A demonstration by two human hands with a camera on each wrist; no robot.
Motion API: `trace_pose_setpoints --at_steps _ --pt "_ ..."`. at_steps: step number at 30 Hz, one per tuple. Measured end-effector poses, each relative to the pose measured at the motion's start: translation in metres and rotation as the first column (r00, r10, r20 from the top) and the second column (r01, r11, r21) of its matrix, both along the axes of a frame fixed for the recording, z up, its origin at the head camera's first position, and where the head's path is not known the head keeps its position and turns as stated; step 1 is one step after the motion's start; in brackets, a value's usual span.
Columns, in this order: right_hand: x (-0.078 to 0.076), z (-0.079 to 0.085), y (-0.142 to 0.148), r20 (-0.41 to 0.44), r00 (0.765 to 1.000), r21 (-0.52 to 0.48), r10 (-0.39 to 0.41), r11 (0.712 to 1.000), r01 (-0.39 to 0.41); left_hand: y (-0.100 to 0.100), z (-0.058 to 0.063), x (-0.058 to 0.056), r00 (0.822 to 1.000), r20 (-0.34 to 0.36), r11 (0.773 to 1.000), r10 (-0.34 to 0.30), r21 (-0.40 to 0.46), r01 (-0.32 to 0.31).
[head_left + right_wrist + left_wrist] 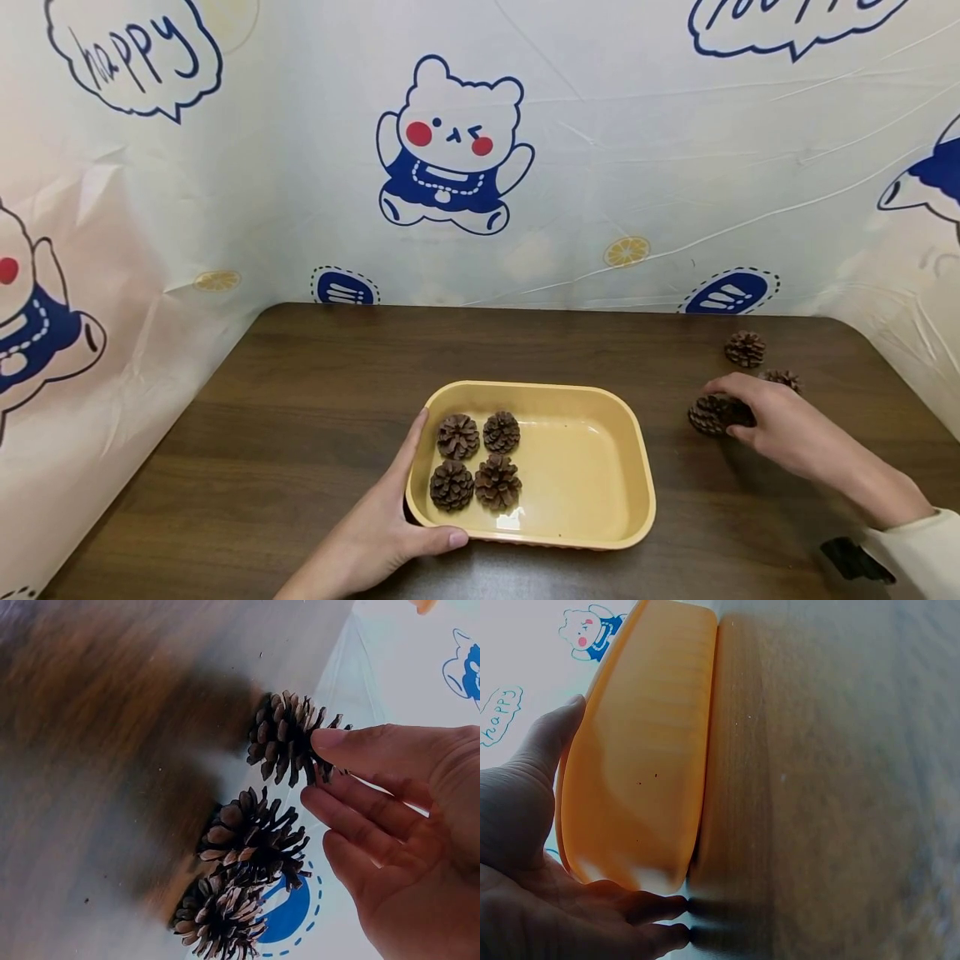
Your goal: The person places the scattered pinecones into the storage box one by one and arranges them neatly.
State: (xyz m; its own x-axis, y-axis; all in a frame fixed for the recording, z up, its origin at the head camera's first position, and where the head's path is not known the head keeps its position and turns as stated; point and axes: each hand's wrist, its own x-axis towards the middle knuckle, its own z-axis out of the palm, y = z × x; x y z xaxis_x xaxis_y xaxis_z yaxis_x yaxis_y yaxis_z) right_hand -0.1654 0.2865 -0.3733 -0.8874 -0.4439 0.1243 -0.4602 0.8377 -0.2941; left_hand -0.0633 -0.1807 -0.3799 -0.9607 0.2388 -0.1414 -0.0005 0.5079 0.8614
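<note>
My left hand [375, 523] grips the near left corner of a yellow plastic tray [600, 533], its thumb along the front rim and fingers at the left side. In the left wrist view the tray's outer wall [641, 750] stands between thumb and fingers. Several brown pine cones [498, 482] sit grouped in the left part of the tray. Right of the tray, my right hand [791, 425] pinches another pine cone [289, 739] between thumb and fingertips, low over the table. Beside it are two more pine cones, one partly behind the hand in the head view [782, 380].
The farther loose pine cone [746, 349] lies near the back right of the dark wooden table [315, 375]. A patterned sheet [585, 183] rises behind and at both sides of the table. A black object [857, 560] shows by the right sleeve [918, 546].
</note>
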Motion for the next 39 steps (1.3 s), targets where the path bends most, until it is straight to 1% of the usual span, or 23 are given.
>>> trace_pose_setpoints --at_steps 5,15,22,39 --pt "-0.0015 0.0001 0.0015 0.001 1.0 0.006 0.003 1.0 -0.003 0.0001 0.0002 0.0002 1.0 0.002 1.0 0.002 0.001 -0.002" --pt "-0.0031 0.0007 0.0022 0.036 0.999 0.018 -0.007 1.0 0.006 0.0005 0.0006 -0.0001 1.0 0.001 1.0 0.007 0.002 -0.007" --pt "-0.004 -0.0009 0.0022 0.017 1.0 0.018 0.002 1.0 -0.002 0.0006 0.0008 0.0001 1.0 -0.004 1.0 0.004 -0.004 -0.004" --pt "-0.0036 -0.0006 0.0033 0.024 1.0 0.008 -0.006 1.0 0.006 0.0008 0.0008 0.0003 1.0 -0.003 1.0 0.005 0.006 -0.005"
